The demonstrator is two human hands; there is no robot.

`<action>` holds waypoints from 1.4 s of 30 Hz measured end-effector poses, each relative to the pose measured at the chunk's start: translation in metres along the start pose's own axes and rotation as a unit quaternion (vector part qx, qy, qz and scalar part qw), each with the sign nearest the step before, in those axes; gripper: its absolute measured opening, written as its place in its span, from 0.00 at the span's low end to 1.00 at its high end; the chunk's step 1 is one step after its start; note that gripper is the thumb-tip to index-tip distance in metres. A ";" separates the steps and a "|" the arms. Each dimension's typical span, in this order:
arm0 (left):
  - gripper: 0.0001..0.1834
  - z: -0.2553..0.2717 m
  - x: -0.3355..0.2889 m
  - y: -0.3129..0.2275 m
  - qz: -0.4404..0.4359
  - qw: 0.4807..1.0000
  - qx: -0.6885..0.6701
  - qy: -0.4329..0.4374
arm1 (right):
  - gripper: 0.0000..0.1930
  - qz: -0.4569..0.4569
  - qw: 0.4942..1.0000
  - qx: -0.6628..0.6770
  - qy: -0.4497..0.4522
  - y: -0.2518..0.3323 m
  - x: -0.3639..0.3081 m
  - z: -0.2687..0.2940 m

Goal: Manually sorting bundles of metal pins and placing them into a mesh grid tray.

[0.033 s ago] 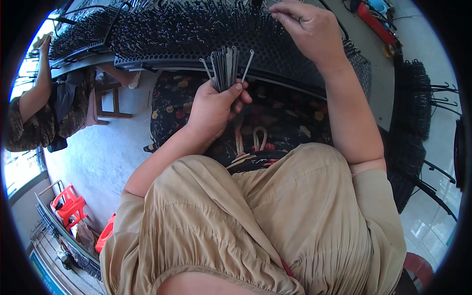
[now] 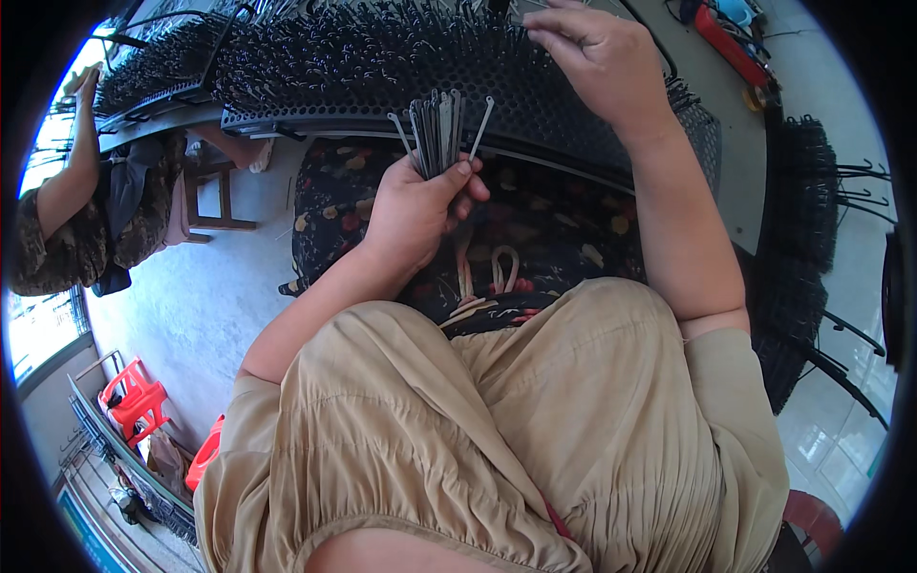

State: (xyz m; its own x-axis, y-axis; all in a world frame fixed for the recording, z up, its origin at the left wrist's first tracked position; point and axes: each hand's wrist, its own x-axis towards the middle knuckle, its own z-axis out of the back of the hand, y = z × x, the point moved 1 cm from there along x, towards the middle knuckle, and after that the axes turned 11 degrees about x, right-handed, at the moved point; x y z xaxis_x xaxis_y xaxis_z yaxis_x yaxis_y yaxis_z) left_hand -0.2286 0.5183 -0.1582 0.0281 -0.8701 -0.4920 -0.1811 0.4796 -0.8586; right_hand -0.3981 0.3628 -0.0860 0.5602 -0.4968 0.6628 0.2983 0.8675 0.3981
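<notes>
My left hand is closed round an upright bundle of thin metal strips, grey and dark, with small holes at their tips. Two of the strips fan out, one to each side. My right hand is raised over the far right part of a perforated black rack. Its thumb and fingers are drawn together at the tips, and whatever is between them is too small to make out. Densely packed thin black rods stand in the rack, close to those fingertips.
Dark flowered cloth hangs below the rack's near edge. To the left, another person's arm reaches to the rack beside a wooden stool. A red plastic chair is at lower left. Black hooked rods stand at right.
The fingers of my right hand have shifted very slightly. My left hand and its bundle look the same.
</notes>
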 end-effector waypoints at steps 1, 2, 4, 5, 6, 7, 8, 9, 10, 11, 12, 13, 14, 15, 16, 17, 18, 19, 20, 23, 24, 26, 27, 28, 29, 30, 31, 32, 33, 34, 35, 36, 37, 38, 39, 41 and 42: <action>0.05 -0.001 0.000 -0.001 0.000 1.000 0.000 0.001 | 0.05 -0.001 1.000 -0.001 0.000 -0.001 -0.001 0.001; 0.05 -0.001 -0.001 -0.002 0.002 1.000 0.001 0.001 | 0.05 0.063 0.997 -0.036 -0.019 0.000 -0.002 0.001; 0.05 -0.002 -0.001 -0.003 0.004 1.000 0.001 0.001 | 0.05 0.127 0.989 -0.071 -0.037 0.003 -0.011 -0.002; 0.05 -0.002 0.000 -0.003 -0.007 1.000 -0.012 0.020 | 0.07 -0.004 0.999 -0.003 -0.049 0.003 -0.023 -0.006; 0.05 -0.002 -0.001 -0.002 -0.018 0.999 -0.026 0.035 | 0.09 -0.134 0.987 0.067 -0.061 0.007 -0.032 -0.009; 0.05 -0.003 -0.002 -0.003 -0.017 0.999 -0.027 0.035 | 0.09 -0.135 0.987 0.068 -0.059 0.017 -0.035 -0.009; 0.05 -0.005 -0.001 -0.004 -0.026 0.998 -0.033 0.042 | 0.12 -0.288 0.927 0.239 -0.020 0.028 -0.039 -0.012; 0.06 -0.006 0.000 -0.005 -0.034 0.997 -0.038 0.049 | 0.16 -0.425 0.814 0.396 0.020 0.034 -0.043 -0.015; 0.06 -0.007 0.002 -0.005 -0.034 0.997 -0.038 0.052 | 0.20 -0.429 0.775 0.460 0.059 0.033 -0.047 -0.019; 0.07 -0.008 0.003 -0.005 -0.031 0.996 -0.039 0.073 | 0.20 -0.429 0.776 0.459 0.058 0.031 -0.048 -0.018; 0.07 -0.009 0.004 -0.005 -0.028 0.995 -0.039 0.093 | 0.19 -0.414 0.790 0.451 0.016 0.025 -0.049 -0.016; 0.07 -0.010 0.004 -0.006 -0.029 0.994 -0.039 0.094 | 0.18 -0.399 0.803 0.443 -0.025 0.019 -0.049 -0.013; 0.08 -0.011 0.005 -0.005 -0.004 0.994 -0.036 0.103 | 0.18 -0.343 0.837 0.418 -0.086 0.011 -0.045 -0.010; 0.10 -0.012 0.005 -0.004 0.019 0.993 -0.032 0.110 | 0.18 -0.343 0.837 0.418 -0.086 0.007 -0.041 -0.008; 0.10 -0.012 0.006 -0.002 0.020 0.993 -0.032 0.111 | 0.13 -0.276 0.891 0.325 -0.157 0.006 -0.034 -0.002; 0.10 -0.011 0.006 0.002 0.029 0.993 -0.037 0.111 | 0.08 -0.201 0.927 0.226 -0.224 0.003 -0.028 0.000; 0.10 -0.013 0.007 0.004 0.038 0.992 -0.041 0.117 | 0.10 0.087 0.812 0.481 -0.319 -0.021 -0.015 -0.022; 0.10 -0.016 0.007 0.001 0.038 0.991 -0.039 0.123 | 0.10 0.088 0.814 0.475 -0.321 -0.031 -0.032 -0.015; 0.09 -0.013 0.005 0.000 0.052 0.993 -0.045 0.095 | 0.10 0.009 0.930 0.263 -0.256 -0.007 -0.026 -0.005; 0.07 -0.011 0.005 -0.002 0.073 0.994 -0.044 0.068 | 0.09 -0.088 0.977 0.052 -0.186 0.007 -0.022 -0.002; 0.06 -0.010 0.005 -0.002 0.081 0.994 -0.041 0.060 | 0.09 -0.107 0.972 0.082 -0.194 0.007 -0.022 -0.004; 0.05 -0.010 0.005 -0.001 0.077 0.995 -0.037 0.055 | 0.08 -0.050 0.980 0.052 -0.187 -0.007 -0.026 -0.006; 0.05 -0.010 0.005 -0.001 0.073 0.995 -0.034 0.052 | 0.07 0.006 0.984 0.020 -0.179 -0.012 -0.028 -0.007; 0.05 -0.010 0.006 -0.001 0.073 0.995 -0.033 0.051 | 0.07 0.006 0.983 0.021 -0.180 -0.015 -0.030 -0.008; 0.05 -0.010 0.006 -0.001 0.070 0.996 -0.038 0.051 | 0.07 0.009 0.984 0.014 -0.175 -0.016 -0.031 -0.009; 0.05 -0.010 0.006 0.000 0.066 0.996 -0.043 0.050 | 0.07 0.011 0.985 0.007 -0.171 -0.017 -0.032 -0.010; 0.05 -0.011 0.006 0.001 0.067 0.996 -0.042 0.051 | 0.07 0.011 0.985 0.007 -0.171 -0.021 -0.031 -0.015; 0.05 -0.012 0.006 0.001 0.065 0.996 -0.042 0.045 | 0.08 0.074 0.972 0.081 -0.208 -0.023 -0.025 -0.023; 0.05 -0.012 0.007 0.001 0.064 0.996 -0.041 0.040 | 0.09 0.137 0.948 0.154 -0.243 -0.022 -0.021 -0.026; 0.05 -0.012 0.007 0.003 0.064 0.996 -0.040 0.040 | 0.09 0.137 0.948 0.153 -0.244 -0.016 -0.024 -0.021; 0.04 -0.010 0.008 0.005 0.059 0.997 -0.043 0.039 | 0.09 0.060 0.980 0.064 -0.177 0.003 -0.021 -0.011; 0.04 -0.009 0.008 0.006 0.054 0.997 -0.045 0.037 | 0.08 -0.019 0.994 -0.027 -0.107 0.012 -0.019 -0.007; 0.04 -0.009 0.007 0.005 0.054 0.997 -0.046 0.035 | 0.08 -0.018 0.994 -0.026 -0.106 0.002 -0.021 -0.016; 0.04 -0.010 0.007 0.003 0.043 0.998 -0.042 0.032 | 0.08 0.079 0.976 0.060 -0.193 -0.006 -0.020 -0.026; 0.03 -0.011 0.008 0.001 0.032 0.998 -0.037 0.028 | 0.08 0.175 0.935 0.144 -0.273 -0.011 -0.021 -0.029; 0.03 -0.010 0.009 0.002 0.029 0.998 -0.044 0.028 | 0.09 0.065 0.977 0.057 -0.194 0.008 -0.026 -0.015; 0.03 -0.009 0.009 0.002 0.025 0.998 -0.050 0.029 | 0.09 -0.046 0.992 -0.033 -0.110 0.018 -0.024 -0.008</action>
State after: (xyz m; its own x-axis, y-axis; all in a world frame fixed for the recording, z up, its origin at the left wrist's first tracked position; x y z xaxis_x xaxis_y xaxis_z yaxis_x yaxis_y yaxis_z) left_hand -0.2380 0.5104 -0.1632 -0.0392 -0.8521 -0.5219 -0.2777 0.5110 -0.8135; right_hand -0.3999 0.3907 -0.0994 0.3478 -0.5617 0.7507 0.3941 0.8141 0.4265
